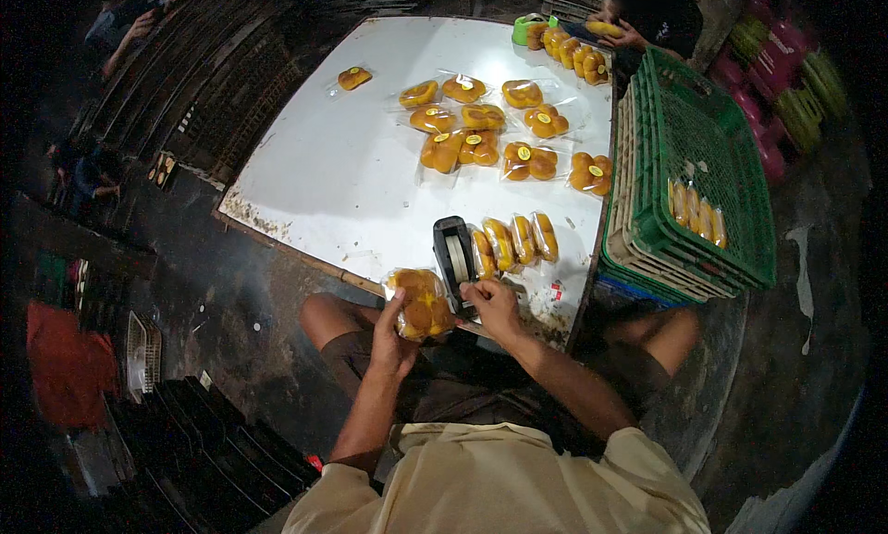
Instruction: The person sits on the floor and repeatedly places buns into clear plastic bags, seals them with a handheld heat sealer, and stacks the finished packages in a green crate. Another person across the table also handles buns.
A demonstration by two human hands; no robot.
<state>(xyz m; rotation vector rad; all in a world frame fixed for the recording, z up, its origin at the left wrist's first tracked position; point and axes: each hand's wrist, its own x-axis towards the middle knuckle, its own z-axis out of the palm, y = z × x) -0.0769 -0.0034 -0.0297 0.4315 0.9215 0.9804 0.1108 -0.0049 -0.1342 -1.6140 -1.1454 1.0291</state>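
My left hand [394,329] holds a bun [420,299] in a clear plastic bag, just off the table's near edge. The bun is golden brown with several lobes. Close on its right, a black tape dispenser [440,246] with a pale roll of tape [457,260] stands on the white table [305,166]. At the dispenser's near end, the thumb and forefinger of my right hand [496,308] pinch together at the tape's end; the strip itself is hardly visible. Several bagged buns [524,241] stand on edge in a row right of the dispenser.
Farther back lie several bagged buns [479,117], many with yellow stickers. Stacked crates, topped by a green crate [721,138] with bagged buns inside, stand against the table's right side. Across the table, a person's hands [628,35] hold a bun near a green tape dispenser [525,31].
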